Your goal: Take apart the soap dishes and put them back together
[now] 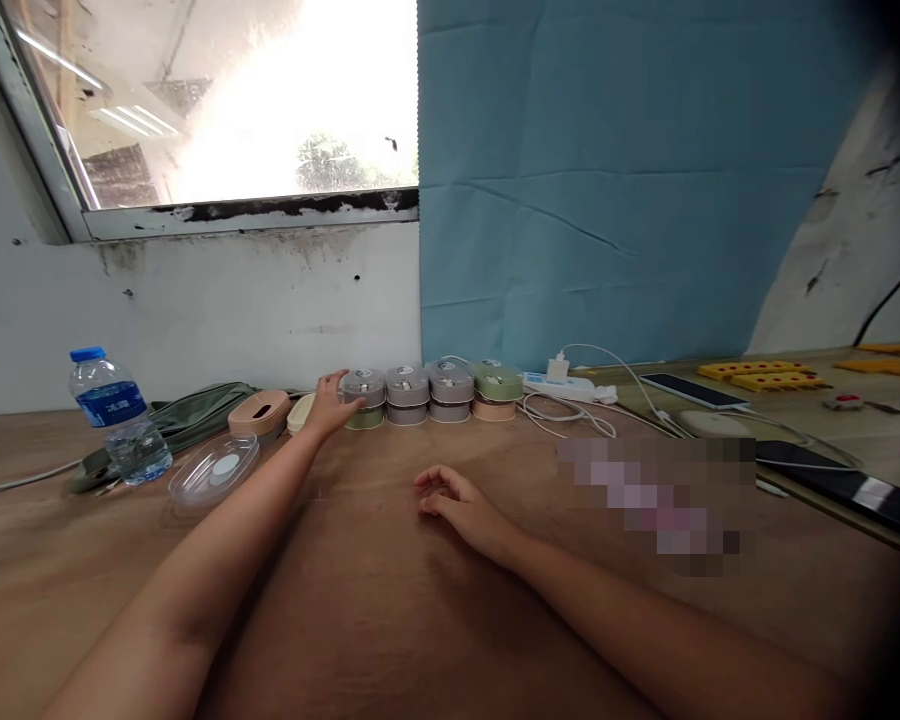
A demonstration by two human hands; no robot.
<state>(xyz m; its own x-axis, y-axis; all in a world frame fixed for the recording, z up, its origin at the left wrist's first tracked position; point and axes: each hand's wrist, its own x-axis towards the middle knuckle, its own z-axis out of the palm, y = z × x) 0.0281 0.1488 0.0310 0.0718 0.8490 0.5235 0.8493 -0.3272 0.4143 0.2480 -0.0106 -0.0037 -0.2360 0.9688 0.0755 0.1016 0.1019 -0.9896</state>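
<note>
At the left end of a row of small stacked containers, my left hand (331, 406) reaches out with its fingers stretched and its thumb apart. Beside it is a grey lidded container (364, 386) sitting on a green one (365, 417); the thumb overlaps its front, and whether it presses there I cannot tell. Two grey stacks (407, 383) (451, 381) and a green container (497, 378) on a peach one (494, 410) continue the row. Over the bare table, my right hand (456, 507) has loosely bent fingers and holds nothing.
A water bottle (120, 420), a clear plastic lid (214, 475), a peach box (259, 413) and a dark green bag (195, 415) are at left. A power strip (559, 386) with white cables, phones (694, 391) and yellow blocks (757, 373) lie at right. One patch is pixelated.
</note>
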